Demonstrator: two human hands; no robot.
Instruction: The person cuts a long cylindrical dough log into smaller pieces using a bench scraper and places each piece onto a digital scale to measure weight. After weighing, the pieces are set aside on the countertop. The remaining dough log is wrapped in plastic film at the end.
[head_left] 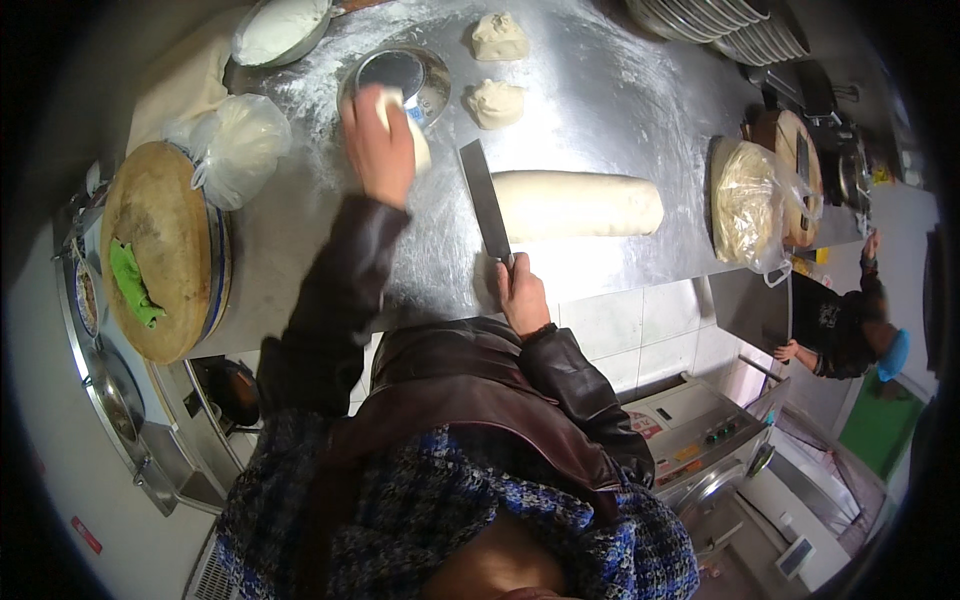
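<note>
My left fingers (pixel 356 122) clasp white dough (pixel 420 152), my right fingers (pixel 521 282) a rectangular steel cleaver (pixel 484 195).
A blue marking (pixel 412 109) by the round silver dish (pixel 433 84) is unreadable.

A: Count nr. L hand (pixel 380 145)?
B: 2 sm. dough lumps (pixel 500 38) beyond it, 1 dough pc. (pixel 421 152) in it.
A: And R hand (pixel 524 297)?
B: 1 cleaver (pixel 484 195) in it, 1 dough log (pixel 580 206) beyond, R side.
A: Farther out?
B: 2 plastic bags (pixel 248 150), 2 rd. boards (pixel 168 235): 1 ea. L of L hand, 1 ea. R of R hand.
</note>
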